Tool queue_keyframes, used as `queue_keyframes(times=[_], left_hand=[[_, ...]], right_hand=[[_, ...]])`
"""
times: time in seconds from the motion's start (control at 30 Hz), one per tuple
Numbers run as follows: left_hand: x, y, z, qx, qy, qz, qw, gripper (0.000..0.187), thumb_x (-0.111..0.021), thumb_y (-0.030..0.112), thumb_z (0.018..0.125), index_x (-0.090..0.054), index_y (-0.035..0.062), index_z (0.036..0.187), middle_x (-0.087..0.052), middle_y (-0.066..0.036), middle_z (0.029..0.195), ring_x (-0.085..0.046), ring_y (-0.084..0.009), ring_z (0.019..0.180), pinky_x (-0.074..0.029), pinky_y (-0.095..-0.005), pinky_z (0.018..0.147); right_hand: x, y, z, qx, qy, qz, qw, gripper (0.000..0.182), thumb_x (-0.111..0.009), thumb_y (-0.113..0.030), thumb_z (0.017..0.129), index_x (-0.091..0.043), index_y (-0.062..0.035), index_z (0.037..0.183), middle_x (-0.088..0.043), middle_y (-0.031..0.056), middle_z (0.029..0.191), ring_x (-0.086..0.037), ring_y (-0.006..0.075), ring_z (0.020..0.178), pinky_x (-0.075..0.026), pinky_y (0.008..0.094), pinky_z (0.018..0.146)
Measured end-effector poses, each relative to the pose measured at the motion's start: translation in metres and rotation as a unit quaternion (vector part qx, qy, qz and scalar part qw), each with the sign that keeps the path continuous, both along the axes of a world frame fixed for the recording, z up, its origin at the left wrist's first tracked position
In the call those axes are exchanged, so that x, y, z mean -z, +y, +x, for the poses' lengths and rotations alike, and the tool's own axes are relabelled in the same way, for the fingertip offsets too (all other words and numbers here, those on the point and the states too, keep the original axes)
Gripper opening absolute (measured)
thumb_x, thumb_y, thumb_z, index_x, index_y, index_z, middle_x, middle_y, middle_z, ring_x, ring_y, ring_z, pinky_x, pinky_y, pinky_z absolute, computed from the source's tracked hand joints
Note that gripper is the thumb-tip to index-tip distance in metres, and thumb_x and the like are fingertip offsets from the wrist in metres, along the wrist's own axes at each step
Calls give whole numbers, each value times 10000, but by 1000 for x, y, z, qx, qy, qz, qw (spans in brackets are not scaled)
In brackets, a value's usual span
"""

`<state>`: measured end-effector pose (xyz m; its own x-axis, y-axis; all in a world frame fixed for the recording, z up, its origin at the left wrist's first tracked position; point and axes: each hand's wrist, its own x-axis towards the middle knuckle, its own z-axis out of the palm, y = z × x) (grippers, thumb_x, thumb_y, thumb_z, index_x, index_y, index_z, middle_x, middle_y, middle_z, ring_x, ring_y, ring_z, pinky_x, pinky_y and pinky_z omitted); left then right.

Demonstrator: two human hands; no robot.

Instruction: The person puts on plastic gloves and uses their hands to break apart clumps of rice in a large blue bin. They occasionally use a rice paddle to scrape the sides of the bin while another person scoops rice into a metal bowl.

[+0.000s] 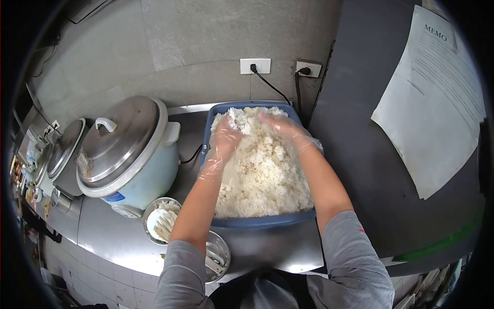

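Right now, both of your hands are at the far part of the blue tub (262, 222), inside clear, loose plastic gloves, working among the white rice (267, 165). Your left hand (227, 134) curves inward against the rice near the far left corner, and your right hand (283, 126) reaches in from the other side with its fingers pointing toward the left one. A pale clump of rice lies between them, but you cannot tell from this view whether either hand is closed around any of it. The rice fills the tub, heaped toward the middle and far end, and the tub sits on the metal tabletop (272, 247) in front of you. Beside your left forearm you have a metal bowl (162, 220) with rice and a white item in it, and nearer your body a second metal bowl (218, 256), partly hidden by your arm, holds something light-coloured. Left of the tub stands a large pale-blue rice cooker (164, 177), its metal lid (123, 139) on, with another lidded cooker (64, 147) farther left. Beyond the tub, two black plugs sit in the white outlets (261, 66) on the grey wall (200, 36). To your right, a curling sheet headed "MEMO" (432, 103) lies against a dark surface (360, 118).
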<state>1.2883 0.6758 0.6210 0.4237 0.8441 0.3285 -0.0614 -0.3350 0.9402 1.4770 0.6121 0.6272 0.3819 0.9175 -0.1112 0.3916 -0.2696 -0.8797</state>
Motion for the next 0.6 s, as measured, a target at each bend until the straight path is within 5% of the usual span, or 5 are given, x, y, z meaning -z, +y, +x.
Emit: queue_keyframes(times=[0.13, 0.23, 0.33, 0.47, 0.6], left_hand=[[32, 41, 1, 47, 64, 30, 996, 627, -740, -1, 658, -516, 35, 1242, -626, -92, 1073, -604, -191, 953, -477, -284, 846], [21, 35, -14, -7, 242, 129, 962, 804, -811, 133, 605, -476, 75, 1334, -589, -175, 1218, -569, -288, 1126, -439, -319, 959], [22, 42, -16, 118, 267, 133, 947, 951, -890, 196, 526, -449, 64, 1358, -519, -188, 1325, -493, -306, 1235, -392, -343, 1021], [10, 8, -33, 197, 450, 170, 854, 1036, -894, 255, 518, -388, 92, 1408, -404, -235, 1416, -382, -300, 1331, -303, -353, 1094], [38, 0, -60, 326, 349, -28, 878, 1018, -862, 325, 575, -349, 89, 1422, -360, -241, 1434, -345, -335, 1345, -264, -372, 1112]], right_hand=[[7, 6, -40, -64, -311, -127, 940, 1053, -718, -627, 679, -252, -133, 1484, -201, 222, 1522, -294, 346, 1380, -250, 401, 1129], [-4, -9, -61, -185, -298, -159, 923, 1008, -760, -537, 670, -268, -202, 1483, -298, 201, 1493, -372, 342, 1338, -314, 391, 1096], [9, -38, -61, -350, -296, -108, 882, 920, -805, -401, 662, -357, -223, 1446, -433, 172, 1420, -446, 323, 1282, -368, 385, 1054], [-9, -79, -63, -321, -280, -171, 888, 766, -824, -221, 621, -522, -177, 1323, -575, 142, 1272, -526, 299, 1189, -407, 381, 1009], [14, -80, -26, -240, -234, -116, 935, 591, -814, -122, 611, -625, -98, 1170, -645, 139, 1093, -611, 272, 1024, -470, 354, 905]])
